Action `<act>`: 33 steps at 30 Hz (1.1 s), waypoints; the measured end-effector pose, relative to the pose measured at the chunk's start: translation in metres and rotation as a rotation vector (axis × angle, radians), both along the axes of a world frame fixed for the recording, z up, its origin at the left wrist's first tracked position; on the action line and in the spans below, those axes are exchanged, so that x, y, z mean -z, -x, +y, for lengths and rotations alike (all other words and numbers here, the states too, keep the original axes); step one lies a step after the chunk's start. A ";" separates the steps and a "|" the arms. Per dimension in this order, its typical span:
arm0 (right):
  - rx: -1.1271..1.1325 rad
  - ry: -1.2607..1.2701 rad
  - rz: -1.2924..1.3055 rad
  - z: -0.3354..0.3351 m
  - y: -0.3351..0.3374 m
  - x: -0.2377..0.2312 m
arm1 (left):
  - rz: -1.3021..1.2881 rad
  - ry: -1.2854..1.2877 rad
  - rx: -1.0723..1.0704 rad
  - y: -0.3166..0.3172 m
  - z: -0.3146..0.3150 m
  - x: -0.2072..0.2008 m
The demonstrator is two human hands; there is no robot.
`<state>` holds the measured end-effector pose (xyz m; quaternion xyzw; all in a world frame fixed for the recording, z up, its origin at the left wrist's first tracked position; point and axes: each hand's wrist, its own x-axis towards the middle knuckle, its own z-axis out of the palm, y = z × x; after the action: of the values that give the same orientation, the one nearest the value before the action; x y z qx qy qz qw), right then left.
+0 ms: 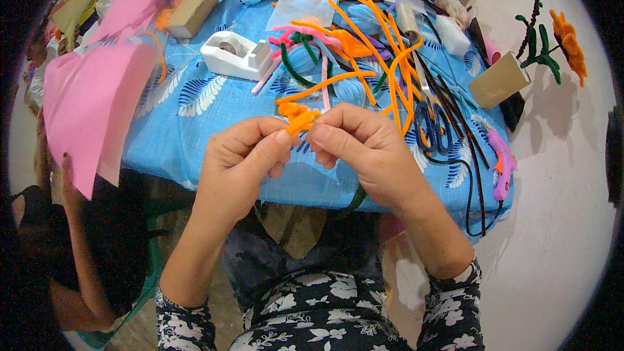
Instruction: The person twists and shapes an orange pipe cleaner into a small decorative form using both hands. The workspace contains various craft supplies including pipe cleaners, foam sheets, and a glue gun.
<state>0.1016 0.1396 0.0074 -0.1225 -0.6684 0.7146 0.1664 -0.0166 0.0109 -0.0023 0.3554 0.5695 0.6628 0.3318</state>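
Note:
Between my two hands, just above the table's near edge, is an orange pipe cleaner (298, 117) bent into small loops. My left hand (242, 156) pinches its left side between thumb and forefinger. The thumb and fingers of my right hand (364, 146) are closed on its right end. My fingers cover part of the piece. Just beyond lie loose orange pipe cleaners (394, 84), with pink, green and blue ones mixed in. Scissors with dark blue handles (432, 129) rest to the right of my right hand.
A white tape dispenser (237, 55) stands beyond my left hand. A pink and purple glue gun (502, 166) lies at the right edge, its cord hanging. A box (499, 80) holds an orange pipe cleaner flower (569, 44). Another person's arm (81, 240) is beside pink sheets (84, 104).

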 end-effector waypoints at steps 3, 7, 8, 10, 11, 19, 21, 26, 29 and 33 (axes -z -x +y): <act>0.038 0.058 0.016 -0.002 0.001 0.001 | -0.048 -0.016 0.022 0.001 0.000 0.003; 0.138 0.128 0.126 -0.005 0.003 -0.002 | -0.045 0.017 0.010 -0.002 0.001 0.001; 0.139 0.144 0.157 -0.005 0.004 -0.003 | -0.064 0.020 0.010 -0.003 0.002 0.002; 0.124 0.049 0.175 -0.006 0.003 0.000 | -0.100 0.028 0.011 -0.002 0.002 0.003; 0.117 0.001 0.182 -0.006 0.003 0.001 | -0.122 0.024 0.036 -0.002 0.002 0.003; 0.049 0.269 0.205 -0.005 0.006 0.004 | -0.397 -0.136 0.188 0.000 0.003 0.013; 0.057 0.283 0.197 -0.006 0.007 0.003 | -0.481 -0.192 0.229 0.001 0.004 0.016; 0.080 0.182 0.140 -0.006 0.008 0.009 | -0.534 -0.223 0.249 0.003 0.005 0.021; 0.202 -0.220 0.128 -0.007 0.007 0.012 | -0.535 -0.209 0.224 0.003 0.006 0.022; 0.302 -0.654 0.245 -0.006 0.008 0.012 | -0.526 -0.184 0.147 0.001 0.007 0.020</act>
<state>0.0938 0.1340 -0.0049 -0.0737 -0.8108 0.4402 0.3787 -0.0176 0.0182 -0.0224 0.2402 0.3740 0.7552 0.4818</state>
